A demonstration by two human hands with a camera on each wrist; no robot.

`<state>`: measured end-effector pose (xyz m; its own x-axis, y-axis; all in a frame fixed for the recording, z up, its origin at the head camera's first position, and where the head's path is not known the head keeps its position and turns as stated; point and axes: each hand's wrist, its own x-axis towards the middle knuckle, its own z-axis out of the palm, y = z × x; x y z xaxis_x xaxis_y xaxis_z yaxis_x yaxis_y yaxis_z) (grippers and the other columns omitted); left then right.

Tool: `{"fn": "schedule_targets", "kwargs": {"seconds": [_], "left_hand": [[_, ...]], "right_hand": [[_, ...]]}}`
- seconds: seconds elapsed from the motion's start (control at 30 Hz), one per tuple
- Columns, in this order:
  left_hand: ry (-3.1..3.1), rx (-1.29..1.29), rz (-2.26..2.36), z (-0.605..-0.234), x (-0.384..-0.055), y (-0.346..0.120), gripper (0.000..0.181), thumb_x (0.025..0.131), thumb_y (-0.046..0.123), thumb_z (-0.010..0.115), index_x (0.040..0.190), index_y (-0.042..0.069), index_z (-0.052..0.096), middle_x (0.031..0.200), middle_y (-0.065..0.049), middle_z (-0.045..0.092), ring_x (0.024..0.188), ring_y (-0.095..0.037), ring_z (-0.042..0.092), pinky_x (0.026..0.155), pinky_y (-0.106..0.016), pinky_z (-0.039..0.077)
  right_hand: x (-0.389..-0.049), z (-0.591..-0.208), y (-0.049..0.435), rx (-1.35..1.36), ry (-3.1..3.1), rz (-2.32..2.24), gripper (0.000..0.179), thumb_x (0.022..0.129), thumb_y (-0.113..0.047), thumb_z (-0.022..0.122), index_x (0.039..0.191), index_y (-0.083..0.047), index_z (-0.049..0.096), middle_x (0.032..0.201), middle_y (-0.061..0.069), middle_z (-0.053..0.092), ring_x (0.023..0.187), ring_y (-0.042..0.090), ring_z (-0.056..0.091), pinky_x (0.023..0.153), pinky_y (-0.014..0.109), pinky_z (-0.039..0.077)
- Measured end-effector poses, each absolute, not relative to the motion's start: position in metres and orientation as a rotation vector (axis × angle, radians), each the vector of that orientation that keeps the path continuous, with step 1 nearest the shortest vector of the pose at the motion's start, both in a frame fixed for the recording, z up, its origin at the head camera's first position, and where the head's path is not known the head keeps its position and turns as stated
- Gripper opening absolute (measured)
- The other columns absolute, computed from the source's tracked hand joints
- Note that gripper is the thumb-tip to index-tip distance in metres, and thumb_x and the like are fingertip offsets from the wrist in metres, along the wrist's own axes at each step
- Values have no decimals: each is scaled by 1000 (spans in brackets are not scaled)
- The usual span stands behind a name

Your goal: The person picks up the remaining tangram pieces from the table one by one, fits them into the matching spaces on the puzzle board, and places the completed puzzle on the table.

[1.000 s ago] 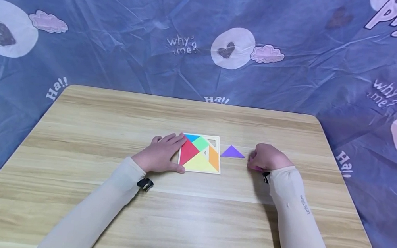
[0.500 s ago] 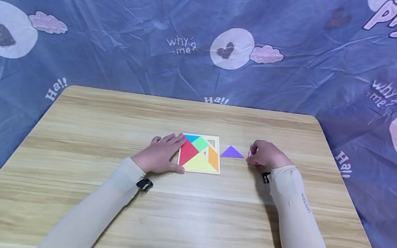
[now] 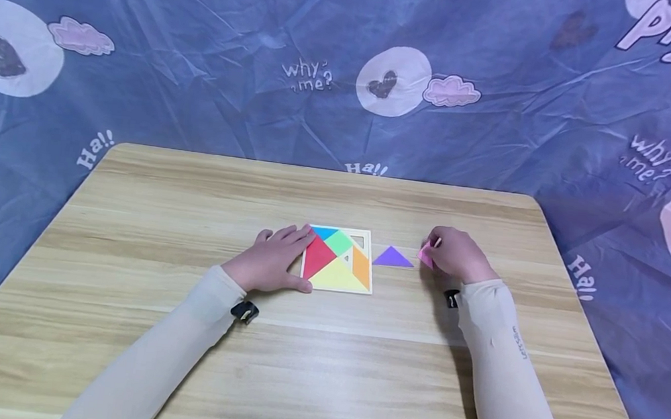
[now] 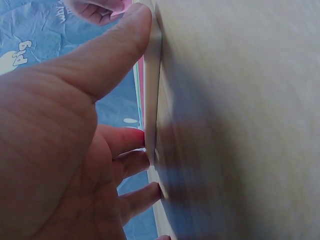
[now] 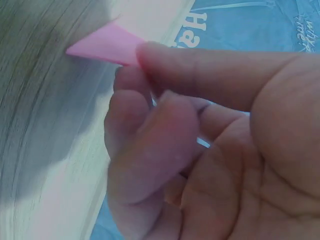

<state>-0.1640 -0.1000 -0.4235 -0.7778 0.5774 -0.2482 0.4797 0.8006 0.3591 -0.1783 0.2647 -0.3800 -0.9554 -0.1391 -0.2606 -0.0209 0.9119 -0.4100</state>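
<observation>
My left hand rests at the left side of a tangram tray, thumb at its near left corner and fingertips along its left edge. Red, yellow, orange, green and blue pieces lie in the tray; bare recesses show at its upper right and right of centre. To the right of the tray, a purple triangle lies flat on the table. Beyond it my right hand pinches a pink triangle between thumb and index finger, its pointed end sticking out past the fingertips in the right wrist view.
The wooden table carries the tray near its middle. A blue printed cloth hangs behind and along both sides. Dark straps sit at the wrists, over pale sleeves.
My right hand has risen slightly away from me and turned, so that more of the pink triangle shows at its fingertips. The left hand, tray and purple triangle have stayed put.
</observation>
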Motion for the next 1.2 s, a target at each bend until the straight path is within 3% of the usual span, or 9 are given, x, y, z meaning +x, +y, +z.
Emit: {"fn": "schedule_targets", "kwargs": {"seconds": [0.2,0.63,1.2], "left_hand": [[2641,807,405,-423,-164,-100,110,87,67,71,166,12,18,174,-4,12,159,-31,13,120,-67,15],[2644,795,404,-423,-163,-101,111,86,67,72,166,12,18,174,-4,13,159,-31,13,120,-67,15],[2634,787,410,-423,-164,-100,110,86,66,72,166,13,19,174,-3,12,159,-31,13,121,-67,15]], "right_hand": [[-180,-380,263,-85,2887,-602,22,101,-18,57,103,1,69,99,20,71,91,36,64,83,50,50],[-181,-378,257,-56,3024,-825,13,99,-10,60,97,0,69,89,15,70,81,30,60,74,39,46],[-182,-384,252,-104,3125,-864,10,99,-11,67,95,-3,71,87,14,71,79,29,62,73,39,46]]}}
